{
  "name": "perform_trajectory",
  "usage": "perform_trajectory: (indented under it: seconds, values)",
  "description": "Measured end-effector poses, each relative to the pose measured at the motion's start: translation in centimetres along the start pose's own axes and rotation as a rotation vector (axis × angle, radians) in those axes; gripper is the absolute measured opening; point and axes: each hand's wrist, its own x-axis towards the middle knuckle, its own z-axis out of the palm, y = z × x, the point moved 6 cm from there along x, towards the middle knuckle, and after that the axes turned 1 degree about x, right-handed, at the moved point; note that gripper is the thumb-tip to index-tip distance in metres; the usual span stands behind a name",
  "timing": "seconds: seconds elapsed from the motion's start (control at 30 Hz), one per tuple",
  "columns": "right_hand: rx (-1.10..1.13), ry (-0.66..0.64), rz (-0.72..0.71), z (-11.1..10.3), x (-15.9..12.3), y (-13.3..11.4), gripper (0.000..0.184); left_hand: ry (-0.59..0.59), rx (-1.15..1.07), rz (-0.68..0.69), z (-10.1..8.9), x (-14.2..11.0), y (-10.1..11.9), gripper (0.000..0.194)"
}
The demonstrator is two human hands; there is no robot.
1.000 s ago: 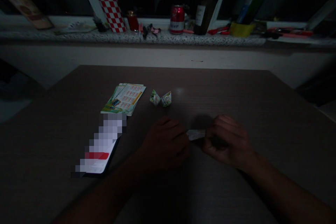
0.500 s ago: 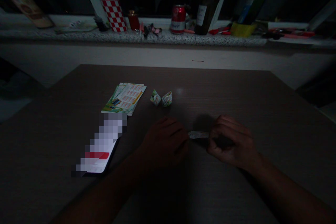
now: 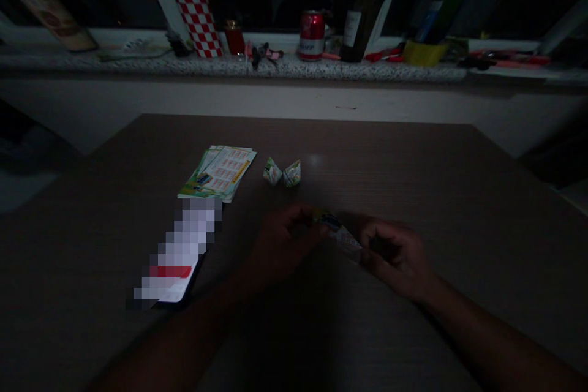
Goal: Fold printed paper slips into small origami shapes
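A small folded piece of printed paper (image 3: 345, 240) is held just above the table between my two hands. My left hand (image 3: 287, 242) pinches its left end, where green and yellow print shows. At its lower right end my right hand (image 3: 399, 257) grips it between thumb and fingers. Beyond my hands stand two small pointed folded-paper shapes (image 3: 292, 174), close side by side. To their left lies a stack of printed sheets (image 3: 225, 168) with calendar-like grids. The light is dim, so the paper's folds are hard to make out.
A phone (image 3: 177, 294) with a lit, partly pixelated screen lies left of my left forearm on the wooden table (image 3: 395, 159). Behind the table, a granite sill (image 3: 285, 70) bears a checkered bottle (image 3: 199, 21), a red can (image 3: 312, 33), a dark bottle (image 3: 356, 30) and several small items.
The paper has been lifted and tilted, so more of its printed face shows. My left hand has turned from palm-down to a pinch, and my right hand has shifted slightly left.
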Motion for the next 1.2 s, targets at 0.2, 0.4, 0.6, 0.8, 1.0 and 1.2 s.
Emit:
perform_trajectory:
  seconds: [0.2, 0.4, 0.6, 0.8, 1.0, 1.2]
  values:
    - [0.071, -0.093, 0.106, 1.1, -0.1, 1.0, 0.021, -0.128, -0.085, -0.055, 1.3, -0.2, -0.2, 0.012]
    - [0.192, -0.024, 0.348, 1.6, -0.5, 2.4, 0.031, 0.069, 0.295, 0.167, 0.4, -0.6, 1.1, 0.034]
    - [0.354, 0.114, 0.522, 1.1, -0.4, 3.3, 0.036, -0.041, 0.737, 0.451, 2.1, -1.7, 3.0, 0.062]
    - [0.579, 0.079, 0.582, 2.0, -0.7, 4.1, 0.038, -0.164, 0.939, 0.578, 4.0, -2.1, 3.1, 0.051]
    - [0.428, -0.094, 0.757, 2.2, -1.4, 4.6, 0.040, -0.211, 1.029, 0.691, 3.9, -2.1, 2.3, 0.028]
    - [-0.176, -0.237, 0.392, 1.1, -0.7, 3.6, 0.036, -0.412, 1.109, 0.617, 4.6, -2.2, 0.8, 0.017]
